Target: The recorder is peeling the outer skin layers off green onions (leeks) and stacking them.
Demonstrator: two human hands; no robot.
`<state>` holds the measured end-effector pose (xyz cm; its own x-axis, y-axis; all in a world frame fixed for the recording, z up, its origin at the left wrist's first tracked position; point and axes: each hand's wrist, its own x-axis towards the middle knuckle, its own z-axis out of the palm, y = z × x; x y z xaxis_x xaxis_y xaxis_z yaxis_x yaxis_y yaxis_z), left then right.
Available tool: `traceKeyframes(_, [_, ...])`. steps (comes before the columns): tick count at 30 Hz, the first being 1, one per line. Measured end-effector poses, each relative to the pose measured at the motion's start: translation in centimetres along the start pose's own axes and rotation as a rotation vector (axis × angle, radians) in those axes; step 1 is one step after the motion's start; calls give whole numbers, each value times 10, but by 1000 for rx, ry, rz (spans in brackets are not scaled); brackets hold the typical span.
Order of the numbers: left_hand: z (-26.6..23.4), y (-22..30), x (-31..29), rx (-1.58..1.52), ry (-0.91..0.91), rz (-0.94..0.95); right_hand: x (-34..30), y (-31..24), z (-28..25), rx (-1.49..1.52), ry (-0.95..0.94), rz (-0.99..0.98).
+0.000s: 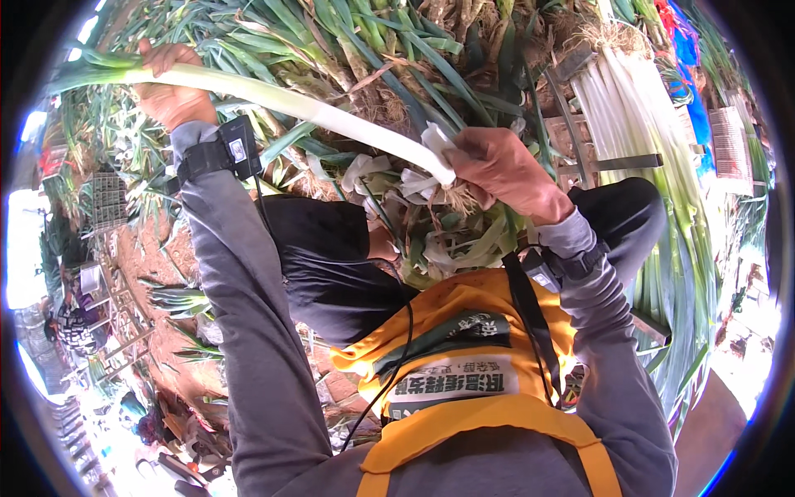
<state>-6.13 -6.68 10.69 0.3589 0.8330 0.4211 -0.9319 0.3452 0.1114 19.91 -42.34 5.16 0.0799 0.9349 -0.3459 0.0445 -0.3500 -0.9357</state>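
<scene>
A long leek (323, 118) stretches across the view, green leaves at the upper left and white shaft sloping down to the right. My left hand (175, 87) is closed around its upper part, near where white turns to green. At the root end, my right hand (509, 176) is closed on a loose strip of pale outer skin (437, 139) beside the shaft's tip. Its fingertips are partly hidden behind the hand. Below that hand hang thin brown roots (460, 199). Peeled skins and leaf scraps (447, 248) lie beneath, between my legs.
A heap of untrimmed leeks (331, 50) fills the ground ahead. At the right, a bundle of peeled white leeks (633, 108) lies in a metal rack (617, 163). Plastic crates (108, 199) stand at the left, near bare brown ground (153, 257).
</scene>
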Motion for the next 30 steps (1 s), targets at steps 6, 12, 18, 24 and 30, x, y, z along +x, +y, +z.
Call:
traceKeyframes(6, [-10, -10, 1, 5, -123, -15, -1, 26, -10, 429, -171, 211])
traceKeyframes(12, [-15, -7, 5, 57, -25, 91, 28, 125, 23, -966, -174, -195])
traceKeyframes(18, [-15, -57, -2, 288, 424, 187, 53, 27, 32, 235, -5, -229])
traceKeyframes(24, [22, -150, -32, 281, 495, -19, 108, -59, 23, 780, 84, -545])
traceKeyframes(30, [20, -211, -60, 458, 329, -434, 120, -75, 5, 913, 131, -741])
